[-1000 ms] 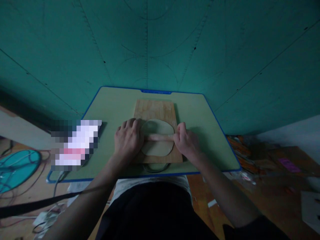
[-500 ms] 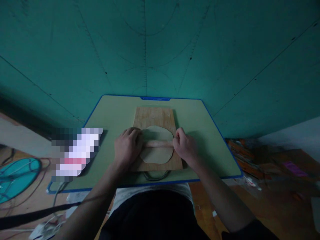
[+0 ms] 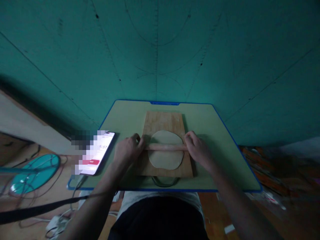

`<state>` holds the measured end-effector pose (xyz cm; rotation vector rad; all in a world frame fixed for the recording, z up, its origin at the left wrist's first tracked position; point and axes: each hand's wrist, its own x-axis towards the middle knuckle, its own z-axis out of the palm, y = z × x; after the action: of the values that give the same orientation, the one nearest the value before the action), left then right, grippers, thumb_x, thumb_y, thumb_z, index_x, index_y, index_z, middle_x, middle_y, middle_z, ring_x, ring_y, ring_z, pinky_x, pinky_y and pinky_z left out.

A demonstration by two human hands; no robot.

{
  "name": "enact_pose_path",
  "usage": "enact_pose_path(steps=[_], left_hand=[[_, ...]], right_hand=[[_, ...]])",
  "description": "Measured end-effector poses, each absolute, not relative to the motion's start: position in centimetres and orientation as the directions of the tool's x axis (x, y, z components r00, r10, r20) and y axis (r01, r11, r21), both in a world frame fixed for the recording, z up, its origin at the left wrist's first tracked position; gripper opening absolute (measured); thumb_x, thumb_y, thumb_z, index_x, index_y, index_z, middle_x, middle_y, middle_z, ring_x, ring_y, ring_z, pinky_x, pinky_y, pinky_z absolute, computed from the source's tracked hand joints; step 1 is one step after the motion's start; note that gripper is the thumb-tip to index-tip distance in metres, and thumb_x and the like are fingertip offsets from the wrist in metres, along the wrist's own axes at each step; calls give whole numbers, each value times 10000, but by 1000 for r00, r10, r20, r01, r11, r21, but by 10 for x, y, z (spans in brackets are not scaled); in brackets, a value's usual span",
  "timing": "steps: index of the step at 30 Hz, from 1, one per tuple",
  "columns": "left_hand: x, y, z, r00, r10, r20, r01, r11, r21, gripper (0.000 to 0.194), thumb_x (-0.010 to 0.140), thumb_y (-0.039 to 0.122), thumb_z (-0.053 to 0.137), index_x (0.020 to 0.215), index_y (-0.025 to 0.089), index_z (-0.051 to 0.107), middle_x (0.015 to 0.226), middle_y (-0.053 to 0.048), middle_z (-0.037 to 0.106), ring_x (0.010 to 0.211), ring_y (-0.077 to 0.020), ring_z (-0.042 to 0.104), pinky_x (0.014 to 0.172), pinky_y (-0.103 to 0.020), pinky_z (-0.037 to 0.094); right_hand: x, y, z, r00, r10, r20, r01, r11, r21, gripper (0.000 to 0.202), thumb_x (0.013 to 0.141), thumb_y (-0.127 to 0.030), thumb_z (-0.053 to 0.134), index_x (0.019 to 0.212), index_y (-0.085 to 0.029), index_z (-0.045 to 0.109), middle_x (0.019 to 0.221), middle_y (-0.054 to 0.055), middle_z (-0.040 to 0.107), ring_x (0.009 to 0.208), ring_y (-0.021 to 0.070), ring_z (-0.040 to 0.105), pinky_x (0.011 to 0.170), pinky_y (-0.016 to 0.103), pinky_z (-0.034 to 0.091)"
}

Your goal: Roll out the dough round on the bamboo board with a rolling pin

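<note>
A flat, roughly round sheet of pale dough [image 3: 166, 160] lies on a wooden cutting board [image 3: 163, 120]. Across its middle rests a thin wooden rolling pin [image 3: 165, 147], lying level from left to right. My left hand [image 3: 130, 146] is closed on the pin's left end, just past the dough's edge. At the other end, my right hand [image 3: 197, 145] grips the pin with curled fingers, beside the board's right edge. Both tips of the pin are hidden in my fingers. A dark loop handle [image 3: 165, 185] sticks out from the board's near edge.
The board sits on a small pale table [image 3: 217, 133] with a blue rim, against a green wall [image 3: 160, 50]. A lit phone [image 3: 96, 156], partly pixelated, stands at the table's left with a cable. Cords and a teal round base [image 3: 37, 173] are on the floor at left.
The view has shifted, so the table and board appear further right. My hands have moved apart slightly toward the pin's ends, and more of the pin shows between them.
</note>
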<state>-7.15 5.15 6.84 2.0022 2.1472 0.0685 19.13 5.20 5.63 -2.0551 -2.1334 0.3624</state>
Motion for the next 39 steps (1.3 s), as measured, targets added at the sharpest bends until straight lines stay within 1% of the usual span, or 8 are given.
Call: enact_pose_path(steps=[8, 14, 17, 22, 29, 32, 36, 39], left_hand=[[-78, 49, 56, 75, 990, -118, 997, -76, -1, 366, 1030, 319, 323, 1008, 181, 661, 815, -125, 718, 765, -267, 719, 570, -314, 443], [-77, 39, 59, 95, 982, -163, 995, -100, -20, 348, 1050, 293, 249, 1020, 183, 578, 770, -105, 699, 720, -260, 711, 508, -301, 341], [-73, 30, 65, 33, 982, -188, 998, -23, 54, 350, 1067, 352, 226, 1021, 189, 533, 720, -75, 690, 674, -238, 705, 505, -290, 311], [-77, 18, 67, 6, 977, -213, 994, 17, 106, 346, 1060, 421, 253, 1028, 199, 517, 717, -64, 704, 677, -252, 710, 518, -283, 315], [-77, 36, 77, 11, 984, -177, 987, 18, 161, 365, 1066, 356, 231, 955, 210, 546, 746, -64, 692, 731, -241, 716, 548, -277, 362], [-72, 50, 80, 49, 991, -123, 998, -43, 45, 377, 1061, 261, 203, 1024, 171, 568, 827, -100, 692, 737, -244, 713, 507, -289, 321], [-72, 63, 73, 207, 970, -128, 952, -230, -203, 354, 1009, 144, 253, 1083, 122, 598, 986, -154, 677, 750, -267, 713, 460, -311, 270], [-75, 65, 69, 221, 963, -154, 938, -253, -236, 347, 986, 113, 267, 1069, 116, 604, 925, -154, 677, 742, -278, 711, 459, -305, 282]], right_hand=[[220, 49, 56, -116, 970, -215, 993, 120, 7, 342, 984, -273, 484, 1231, -134, 676, 971, 180, 751, 842, 262, 706, 649, 289, 409], [218, 42, 51, -56, 974, -220, 987, 20, -160, 477, 1057, -378, 313, 1020, -171, 741, 866, 144, 762, 795, 240, 720, 626, 288, 409], [219, 32, 46, -33, 984, -176, 930, -34, -366, 531, 1059, -433, 257, 862, -195, 689, 826, 121, 750, 816, 235, 714, 644, 283, 413], [224, 20, 41, -128, 989, -79, 731, 41, -682, 394, 997, -506, 348, 868, -231, 599, 810, 42, 707, 786, 202, 668, 656, 269, 418], [223, 43, 50, -69, 976, -206, 642, -114, -758, 415, 941, -527, 408, 662, -236, 506, 495, -42, 491, 502, 148, 516, 517, 250, 369], [218, 57, 61, -32, 976, -215, 783, -109, -612, 424, 995, -407, 348, 708, -208, 587, 514, -10, 552, 519, 155, 570, 533, 245, 384], [211, 66, 68, -90, 974, -210, 987, 59, -150, 306, 986, -203, 406, 986, -163, 709, 876, 125, 743, 774, 216, 701, 614, 265, 418], [208, 64, 65, -131, 968, -215, 987, 147, 62, 342, 965, -135, 430, 1197, -143, 681, 1026, 181, 740, 876, 264, 717, 640, 288, 437]])
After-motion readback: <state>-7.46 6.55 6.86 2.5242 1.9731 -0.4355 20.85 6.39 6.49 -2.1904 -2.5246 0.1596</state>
